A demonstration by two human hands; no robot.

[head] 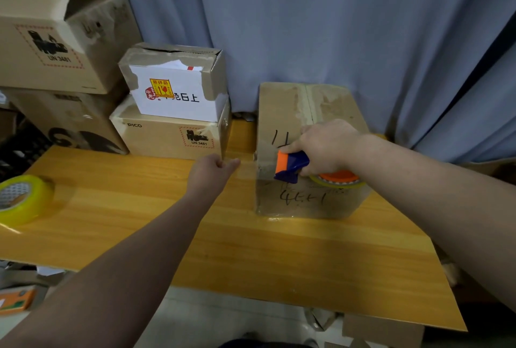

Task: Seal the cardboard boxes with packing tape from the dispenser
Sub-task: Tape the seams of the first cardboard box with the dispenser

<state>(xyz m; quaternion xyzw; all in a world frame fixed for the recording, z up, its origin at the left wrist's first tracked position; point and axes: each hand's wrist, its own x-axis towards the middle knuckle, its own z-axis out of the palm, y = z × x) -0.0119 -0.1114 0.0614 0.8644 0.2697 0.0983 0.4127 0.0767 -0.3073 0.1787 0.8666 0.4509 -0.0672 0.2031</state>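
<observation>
The right hand [326,146] is clenched around the blue and orange dispenser [291,166], holding it down on top of the box [307,202], close to the box's nine o'clock edge. The left hand [212,171] is out past that edge, at nine o'clock of the dispenser. Its thumb and forefinger are pinched together on what looks like the free end of the tape [247,164]. The tape is a clear, faint strip stretched level between the two hands, above the worktop [195,236].

Judging by this, the step in hand is drawing out a length of tape to start a strip over the box's side edge. The next move calls for keeping the strip taut and laying the free end down against the box's nine o'clock face. The dispenser would then run across the lid towards three o'clock, pressing the tape flat over the flap seam. Slack could let the tape fold onto itself.

The box sits on the worktop at about one o'clock from the person. A spare yellow-tinted roll [25,199] lies far off at nine o'clock. The other boxes [167,135] are stacked at eleven o'clock, in front of a blue curtain [335,26].
</observation>
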